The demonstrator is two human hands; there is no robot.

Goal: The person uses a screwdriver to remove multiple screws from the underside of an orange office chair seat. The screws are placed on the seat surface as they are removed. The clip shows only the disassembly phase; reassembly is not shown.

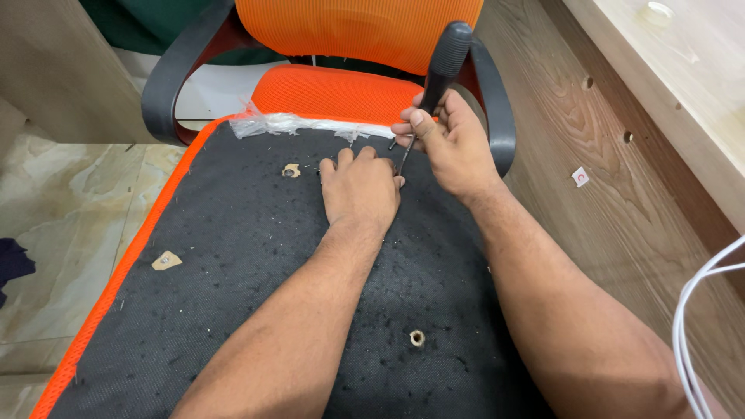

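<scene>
The right hand [454, 147] is clenched around a screwdriver [436, 81] with a black handle, the fingers [410, 124] wrapped low on the grip where it meets the thin metal shaft. The tool's long axis runs steeply, nearly upright and leaning a little: the handle end rises up and away past the fingers toward the black armrest [497, 109], while the tip points down and slightly toward the left hand, meeting the black fabric underside [256, 256] of the upturned orange chair seat just below the right fingers. The left hand [361, 190] lies flat, palm down, on that fabric with nothing in its grasp; its fingers are spread and pressed to the cloth, and the screwdriver tip comes down just beside the knuckle edge of that hand, so the two hands nearly touch there. The right hand alone carries the tool. Beyond the left fingers runs a strip of crumpled clear plastic [287, 124] along the seat edge. A torn hole [291, 171] sits just to the outer side of the left fingers, and another bolt hole [417, 338] lies well back, between the forearms.
</scene>
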